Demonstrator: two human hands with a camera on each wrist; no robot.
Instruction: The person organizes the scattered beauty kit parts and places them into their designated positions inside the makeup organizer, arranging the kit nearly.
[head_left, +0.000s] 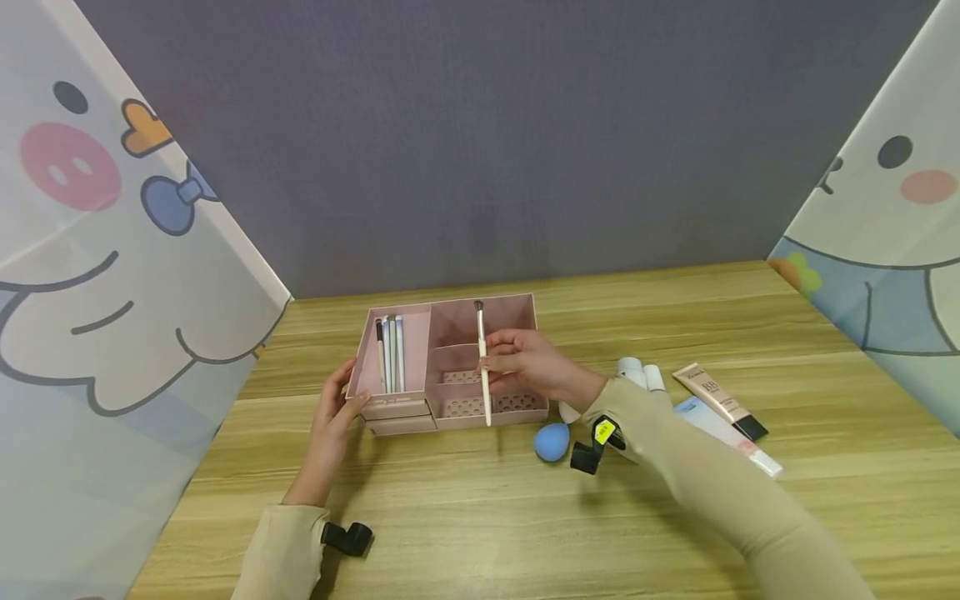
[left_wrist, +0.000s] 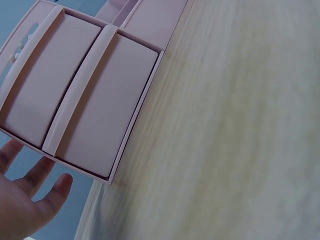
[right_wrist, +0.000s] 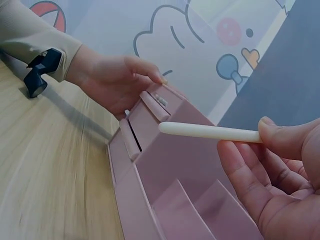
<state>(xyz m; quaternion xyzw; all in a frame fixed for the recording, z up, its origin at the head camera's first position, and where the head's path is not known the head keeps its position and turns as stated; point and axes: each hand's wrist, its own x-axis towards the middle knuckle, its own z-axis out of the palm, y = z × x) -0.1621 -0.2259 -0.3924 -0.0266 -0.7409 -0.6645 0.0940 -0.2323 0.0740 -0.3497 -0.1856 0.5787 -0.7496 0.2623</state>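
Observation:
A pink makeup organizer [head_left: 431, 404] stands on the wooden table, with two drawers at its front left. My left hand [head_left: 333, 417] holds its left front corner, thumb on the upper edge and fingers along the side. My right hand [head_left: 528, 362] pinches a makeup brush [head_left: 485, 398] by its white handle between thumb and fingers. The brush is raised over the right compartments, dark bristles pointing away. Several slim brushes [head_left: 393, 354] stand in the left compartment. In the right wrist view, the handle's rounded end [right_wrist: 200, 131] points toward the drawers.
A blue makeup sponge [head_left: 552, 442] lies just right of the organizer. White-capped containers [head_left: 652, 377], partly hidden by my right sleeve, a BB cream tube [head_left: 716, 396] and a pale blue tube [head_left: 723, 429] lie farther right. A grey panel [head_left: 510, 150] rises behind the table.

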